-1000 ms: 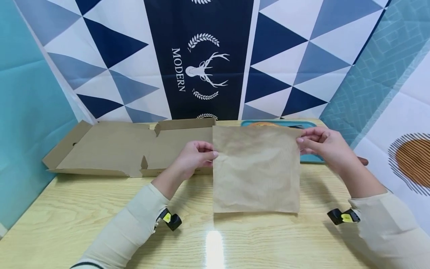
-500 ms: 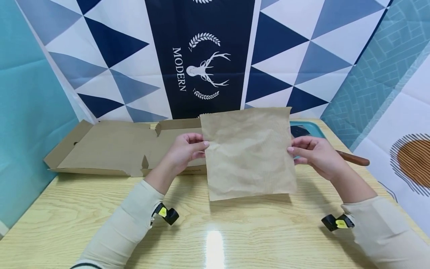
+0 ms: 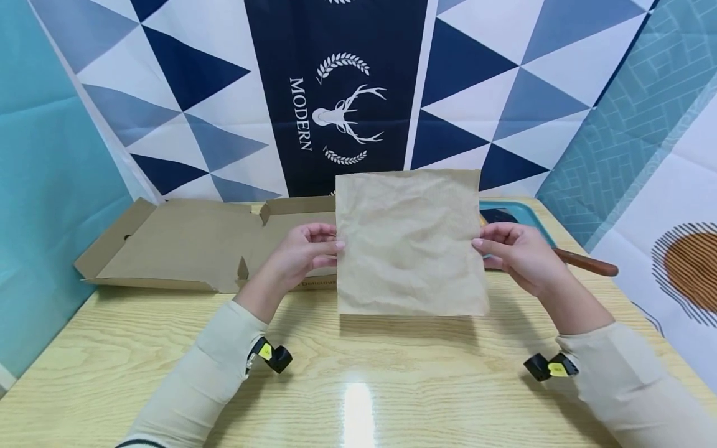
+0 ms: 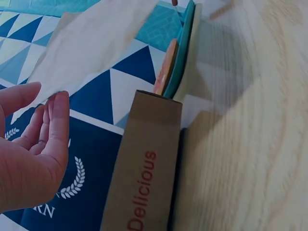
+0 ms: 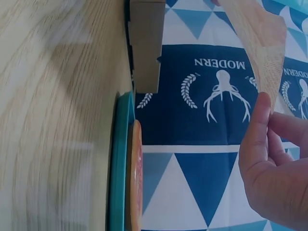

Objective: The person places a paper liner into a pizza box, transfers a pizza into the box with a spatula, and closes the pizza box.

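1. Paper sheet point(image 3: 411, 242): up in the air between your two hands, its broad side facing you, light creases across it. Lower edge clear of the tabletop point(image 3: 313, 386), shadow beneath.
2. Your left hand point(image 3: 310, 249): pinching the sheet's left edge about midway down, thumb on the near side, fingers behind.
3. Your right hand point(image 3: 512, 249): pinching the right edge at nearly the same height, thumb likewise toward you. The sheet spans the whole gap between your hands.
4. Cardboard box point(image 3: 185, 242): lying unfolded on the tabletop, beyond and to the left of your left hand; its right part runs behind the sheet. Red "Delicious" lettering on its side in your left wrist view.
5. Teal tray point(image 3: 534, 218): beyond your right hand, partly covered by that hand and the sheet. Pizza point(image 5: 136, 178) on it, seen edge-on from your right wrist.
6. Wooden handle point(image 3: 588, 262): sticking out to the right, just past your right hand.
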### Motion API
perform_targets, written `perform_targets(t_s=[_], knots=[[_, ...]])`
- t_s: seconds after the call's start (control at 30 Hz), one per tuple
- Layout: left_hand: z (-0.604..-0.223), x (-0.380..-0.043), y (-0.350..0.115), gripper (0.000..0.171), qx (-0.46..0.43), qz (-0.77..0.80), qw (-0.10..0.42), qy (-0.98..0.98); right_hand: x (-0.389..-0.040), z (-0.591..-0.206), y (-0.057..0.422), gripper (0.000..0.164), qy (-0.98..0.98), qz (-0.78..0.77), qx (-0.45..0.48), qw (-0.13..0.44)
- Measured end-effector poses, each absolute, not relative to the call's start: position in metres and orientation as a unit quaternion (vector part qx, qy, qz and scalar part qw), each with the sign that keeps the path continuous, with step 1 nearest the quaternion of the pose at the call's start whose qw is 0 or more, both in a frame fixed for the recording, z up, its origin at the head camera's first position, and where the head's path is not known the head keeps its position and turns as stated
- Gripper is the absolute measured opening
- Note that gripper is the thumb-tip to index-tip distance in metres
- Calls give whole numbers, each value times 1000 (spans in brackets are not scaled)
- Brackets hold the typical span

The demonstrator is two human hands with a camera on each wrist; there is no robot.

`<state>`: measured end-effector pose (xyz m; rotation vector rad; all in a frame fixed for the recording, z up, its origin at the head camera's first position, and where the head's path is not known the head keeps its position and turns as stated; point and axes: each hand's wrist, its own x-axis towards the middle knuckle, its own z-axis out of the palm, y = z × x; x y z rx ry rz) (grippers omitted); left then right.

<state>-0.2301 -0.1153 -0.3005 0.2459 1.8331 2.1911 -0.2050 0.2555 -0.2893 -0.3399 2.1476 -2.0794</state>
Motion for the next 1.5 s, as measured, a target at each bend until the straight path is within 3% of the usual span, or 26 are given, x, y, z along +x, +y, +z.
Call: perform_targets(t_s=[0.57, 0.83, 1.07, 1.3, 1.5], knots=[[-313, -222, -158, 43, 83, 726, 122, 672, -224, -290, 229, 4, 681, -725, -67, 75], [-313, -212, -176, 38, 67, 704, 110, 699, -233, -295, 216, 10, 669, -736, -62, 77], [-311, -205, -189, 41, 59, 641, 75, 762, -238, -300, 202, 20, 663, -741, -72, 77], [-311, -198, -211, 48, 57, 536, 35, 842, -243, -306, 184, 4, 672, -734, -52, 84], [-310, -196, -225, 51, 38, 507, 24, 861, -253, -310, 168, 11, 673, -733, -42, 85]])
